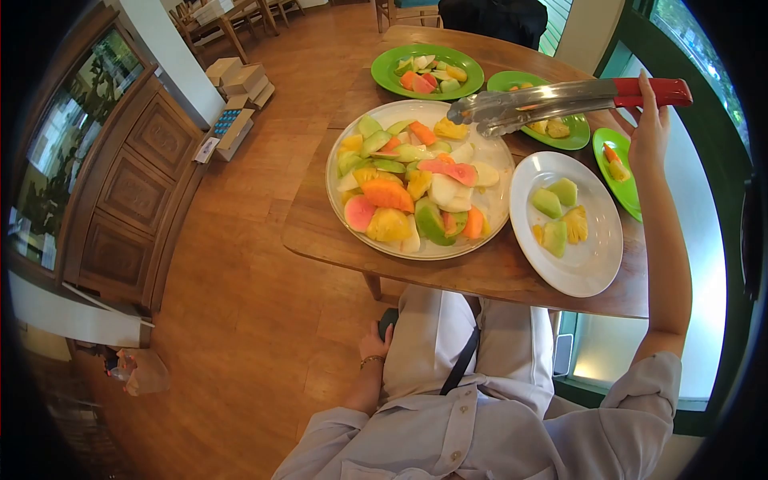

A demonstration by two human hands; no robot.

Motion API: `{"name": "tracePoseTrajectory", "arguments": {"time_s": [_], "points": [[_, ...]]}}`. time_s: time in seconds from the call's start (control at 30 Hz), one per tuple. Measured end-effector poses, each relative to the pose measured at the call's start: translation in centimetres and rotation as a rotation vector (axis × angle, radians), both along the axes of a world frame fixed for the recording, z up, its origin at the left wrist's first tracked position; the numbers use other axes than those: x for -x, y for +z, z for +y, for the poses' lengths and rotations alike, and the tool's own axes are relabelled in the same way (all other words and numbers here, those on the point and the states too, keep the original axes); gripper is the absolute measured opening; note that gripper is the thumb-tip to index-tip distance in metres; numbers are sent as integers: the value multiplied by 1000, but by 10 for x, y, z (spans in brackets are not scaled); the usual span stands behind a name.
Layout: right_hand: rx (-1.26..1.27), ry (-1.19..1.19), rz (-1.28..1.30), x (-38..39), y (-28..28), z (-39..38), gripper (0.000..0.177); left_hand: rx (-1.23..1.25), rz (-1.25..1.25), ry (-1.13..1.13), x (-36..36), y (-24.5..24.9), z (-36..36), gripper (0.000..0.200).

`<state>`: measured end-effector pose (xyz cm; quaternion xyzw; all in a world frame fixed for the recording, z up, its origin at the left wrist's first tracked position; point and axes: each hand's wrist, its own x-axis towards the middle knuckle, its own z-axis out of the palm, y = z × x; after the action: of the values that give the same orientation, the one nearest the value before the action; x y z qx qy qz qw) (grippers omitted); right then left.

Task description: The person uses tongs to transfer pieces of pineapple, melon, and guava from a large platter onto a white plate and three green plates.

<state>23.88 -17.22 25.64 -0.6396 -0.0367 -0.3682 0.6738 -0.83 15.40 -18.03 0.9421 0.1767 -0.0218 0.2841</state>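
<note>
My right hand (650,128) is closed around the red handle of a pair of metal tongs (552,100). The tongs point left, their scalloped tips just over the right edge of a large round white plate (352,232), close to a pineapple piece (451,128). Cut fruit covers that plate: papaya (388,194), pink guava, green melon and pale slices. Nearer my right arm, an oval white plate (592,272) bears a few melon pieces (554,238) and pineapple (575,224). Low beside my thigh, my left hand (374,342) has its fingers curled at a dark rounded object (388,322) whose kind I cannot tell.
Green plates with fruit stand at the table's far side (384,72), behind the tongs (576,142) and at the right (632,200). The wooden table (312,216) ends at my lap. Cardboard boxes (244,80) and a wooden cabinet (120,184) are at the left.
</note>
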Motion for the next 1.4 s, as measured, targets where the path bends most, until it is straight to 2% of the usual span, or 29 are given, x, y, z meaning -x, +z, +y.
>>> {"name": "tracePoseTrajectory", "arguments": {"time_s": [0.17, 0.23, 0.33, 0.53, 0.87, 1.03, 1.17, 1.3, 1.4], "points": [[-60, 43, 36, -11, -14, 9, 38, -18, 18, 1, 1, 2, -1, 46], [-48, 60, -4, -23, -22, 8, 42, -10, -5, 7, -1, 5, -2, 47], [-160, 244, 105, -32, -29, 15, 38, -13, 23, 7, -2, 14, -3, 47], [-171, 341, 135, -34, -36, 30, 34, -24, 12, -4, -1, 7, -1, 47], [-94, 321, 7, -28, -32, 39, 32, -24, 39, -2, -1, 0, 0, 48], [112, 288, -140, -6, -15, 60, 33, -35, 26, -13, -1, 1, 0, 48], [166, 261, -231, -3, -15, 67, 29, -24, -24, -1, 0, -3, -1, 48], [140, 240, -233, -7, -18, 65, 28, -15, 6, 4, 0, 2, -2, 48], [27, 256, -173, -11, -21, 60, 30, -3, -3, 5, 0, 1, -1, 49]]}}
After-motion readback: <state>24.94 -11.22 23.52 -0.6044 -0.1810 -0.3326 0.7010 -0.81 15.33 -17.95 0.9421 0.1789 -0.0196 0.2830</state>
